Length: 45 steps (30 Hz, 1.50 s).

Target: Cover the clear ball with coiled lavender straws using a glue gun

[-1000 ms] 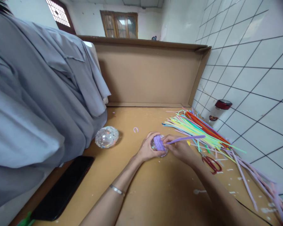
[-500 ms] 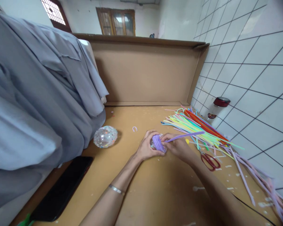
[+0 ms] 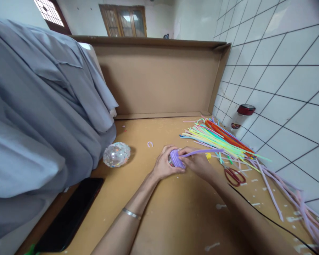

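Note:
Near the middle of the table, my left hand point(image 3: 163, 163) wraps round a small clear object point(image 3: 171, 161) partly covered by rows of purple pipe cleaner point(image 3: 177, 158). The object's full shape is hidden by the fingers. On its right side my right hand point(image 3: 195, 161) pinches a purple pipe cleaner point(image 3: 202, 151) against the rows; its loose length sticks out to the right above the hand. A small curved pink piece point(image 3: 150, 144) lies beyond my left hand. Further left rests a clear round ball point(image 3: 117, 154) with coloured specks.
Many coloured pipe cleaners point(image 3: 218, 140) lie at the right, beside red-handled scissors point(image 3: 234, 176) and a red-lidded jar point(image 3: 240, 116). A black phone-like slab point(image 3: 69, 216) and grey cloth point(image 3: 50, 106) are at the left. Cardboard point(image 3: 159, 79) stands at the back. A black cable point(image 3: 268, 216) crosses the right front.
The view has shifted slightly. Both hands keep their hold, with the purple strand's loose end still pointing right. More of the black cable shows beside the right forearm.

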### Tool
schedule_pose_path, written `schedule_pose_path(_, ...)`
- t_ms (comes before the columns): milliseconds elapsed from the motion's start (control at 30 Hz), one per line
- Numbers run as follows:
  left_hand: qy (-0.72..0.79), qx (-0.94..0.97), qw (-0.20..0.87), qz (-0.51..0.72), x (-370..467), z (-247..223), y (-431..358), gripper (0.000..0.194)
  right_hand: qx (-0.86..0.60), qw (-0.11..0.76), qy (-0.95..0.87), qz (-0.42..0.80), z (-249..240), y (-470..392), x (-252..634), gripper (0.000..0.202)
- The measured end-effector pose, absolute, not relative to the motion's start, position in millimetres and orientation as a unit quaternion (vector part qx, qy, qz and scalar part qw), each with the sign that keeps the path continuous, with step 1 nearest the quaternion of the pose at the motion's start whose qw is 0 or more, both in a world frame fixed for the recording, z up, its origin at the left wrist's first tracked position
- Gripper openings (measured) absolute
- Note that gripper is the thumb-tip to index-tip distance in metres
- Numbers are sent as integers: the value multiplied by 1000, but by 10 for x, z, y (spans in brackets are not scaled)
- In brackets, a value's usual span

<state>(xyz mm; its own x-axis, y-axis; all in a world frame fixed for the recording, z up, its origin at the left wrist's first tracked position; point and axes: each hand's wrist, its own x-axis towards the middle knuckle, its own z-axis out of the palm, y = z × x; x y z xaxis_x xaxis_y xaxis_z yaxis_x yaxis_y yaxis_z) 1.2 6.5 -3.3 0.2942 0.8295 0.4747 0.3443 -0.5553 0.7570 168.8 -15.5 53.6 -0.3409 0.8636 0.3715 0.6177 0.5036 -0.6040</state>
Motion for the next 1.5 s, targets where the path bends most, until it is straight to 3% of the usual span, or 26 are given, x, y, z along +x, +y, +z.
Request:
schedule_pose_path(233, 404, 717, 289, 490, 51, -67, 63, 65, -451, 379, -785, 193, 483, -153, 1633, 14)
schedule_pose_path(467, 338, 602, 515, 509, -30, -177, 129, 72, -427, 459, -748, 218, 427, -90, 1673, 25)
schedule_pose_path(633, 322, 579, 564, 493, -44, -145, 115, 76, -432, 465, -747, 199, 451, -63, 1716, 23)
schedule_pose_path(1033, 313, 677, 480, 462, -15, -104, 86, 67, -407, 371, -824, 138, 540, -167, 1668, 25)
schedule_pose_path(1500, 316, 720, 433, 440, 32, 7, 50, 66, -393, 382, -836, -14, 401, -116, 1648, 23)
